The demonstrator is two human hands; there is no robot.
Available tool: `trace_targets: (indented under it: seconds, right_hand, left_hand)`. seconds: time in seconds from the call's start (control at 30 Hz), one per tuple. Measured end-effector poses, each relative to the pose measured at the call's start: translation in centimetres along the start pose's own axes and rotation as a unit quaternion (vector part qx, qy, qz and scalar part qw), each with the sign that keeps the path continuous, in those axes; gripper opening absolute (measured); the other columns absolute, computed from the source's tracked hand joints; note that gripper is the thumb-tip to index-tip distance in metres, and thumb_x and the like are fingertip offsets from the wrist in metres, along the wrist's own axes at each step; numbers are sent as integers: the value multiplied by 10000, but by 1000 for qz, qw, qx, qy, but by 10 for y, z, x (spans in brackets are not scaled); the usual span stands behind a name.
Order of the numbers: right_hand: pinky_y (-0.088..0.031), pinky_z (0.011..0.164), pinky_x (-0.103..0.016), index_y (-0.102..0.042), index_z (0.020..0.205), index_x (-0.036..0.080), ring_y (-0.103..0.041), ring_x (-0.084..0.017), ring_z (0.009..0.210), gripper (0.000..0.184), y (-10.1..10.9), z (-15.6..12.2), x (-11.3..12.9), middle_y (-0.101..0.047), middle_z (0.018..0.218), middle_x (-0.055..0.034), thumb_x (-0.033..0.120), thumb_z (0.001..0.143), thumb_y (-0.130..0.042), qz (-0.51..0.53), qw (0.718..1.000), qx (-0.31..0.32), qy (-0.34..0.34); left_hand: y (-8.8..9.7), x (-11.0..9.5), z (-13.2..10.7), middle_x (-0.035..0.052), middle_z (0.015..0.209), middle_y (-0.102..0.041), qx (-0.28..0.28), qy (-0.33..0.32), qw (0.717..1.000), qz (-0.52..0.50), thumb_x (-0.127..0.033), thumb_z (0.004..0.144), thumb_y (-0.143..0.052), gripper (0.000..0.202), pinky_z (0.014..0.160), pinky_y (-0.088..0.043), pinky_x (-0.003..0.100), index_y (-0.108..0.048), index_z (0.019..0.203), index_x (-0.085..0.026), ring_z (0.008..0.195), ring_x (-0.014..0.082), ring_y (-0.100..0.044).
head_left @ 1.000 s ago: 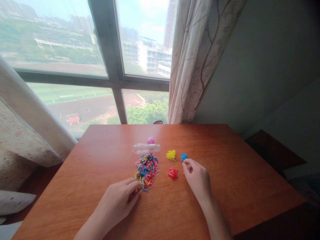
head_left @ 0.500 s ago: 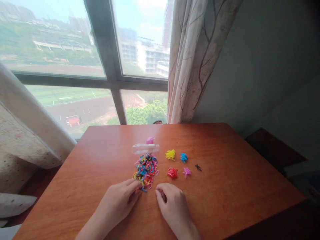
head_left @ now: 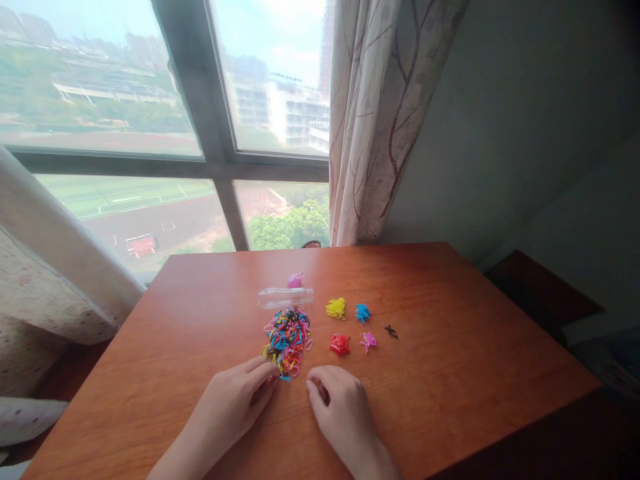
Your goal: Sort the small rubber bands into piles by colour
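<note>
Mixed pile of small coloured bands [head_left: 289,339]: on the table [head_left: 430,393], left of the sorted heaps and just beyond your hands; blue, black, red, yellow and pink strands overlap in it.

Your left hand [head_left: 237,395] is at the pile's near edge, palm down, forearm slanting in from the lower left. Its fingers are bent, thumb and forefinger drawn close beside a blue band [head_left: 285,378]; cannot tell whether you pinch one.

Your right hand [head_left: 340,401] is low, just right of the left and apart from it, forearm from the lower right. Its fingers curl inward, with thumb and forefinger tips close together and a small hollow behind them; contents, if any, cannot be made out.

Right of the pile: yellow heap [head_left: 336,308] and blue heap [head_left: 363,313] farther from you, red heap [head_left: 340,344] and pink heap [head_left: 369,342] nearer, few black bands [head_left: 391,331] rightmost.

Behind the pile: clear plastic case [head_left: 285,297], then a pink bundle [head_left: 295,280]. Beyond the table, window [head_left: 220,170] and patterned curtain [head_left: 373,120].
</note>
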State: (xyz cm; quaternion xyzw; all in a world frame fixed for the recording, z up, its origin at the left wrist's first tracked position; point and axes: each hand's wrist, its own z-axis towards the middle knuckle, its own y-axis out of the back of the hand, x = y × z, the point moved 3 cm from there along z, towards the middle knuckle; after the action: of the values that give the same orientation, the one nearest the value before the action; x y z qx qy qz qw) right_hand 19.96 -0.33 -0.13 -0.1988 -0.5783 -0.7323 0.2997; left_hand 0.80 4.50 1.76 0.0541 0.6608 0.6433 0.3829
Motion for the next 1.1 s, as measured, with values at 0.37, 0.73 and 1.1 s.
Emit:
trace_targets:
  seconds: [0.37,0.73,1.1]
  right_hand:
    - [-340,611,-228,-598,763,229,-588,-133,652,157,0,2,1,-635,702,30,103,842,-549,-12,1000,-9,13]
    - [-305,587,-229,-588,779,228,-562,-125,612,180,0,3,1,-630,687,38,60,750,-531,-18,1000,-8,-20]
    - [-302,591,-230,-596,748,220,-588,-131,631,174,-5,2,-4,-642,693,30,52,755,-552,-6,1000,-9,-27]
  left_hand:
    - [1,-9,7,-10,750,-671,-46,6,996,-71,-216,929,-465,184,589,-449,174,-647,914,-222,609,95,-591]
    - [1,-70,124,78,1189,-633,12,-9,1000,-11,-339,942,-583,305,843,-559,403,-593,1197,-173,989,195,-644]
    - [-28,-94,179,82,1249,-607,50,-16,999,-12,-340,934,-596,330,880,-548,418,-580,1230,-193,1056,213,-628]
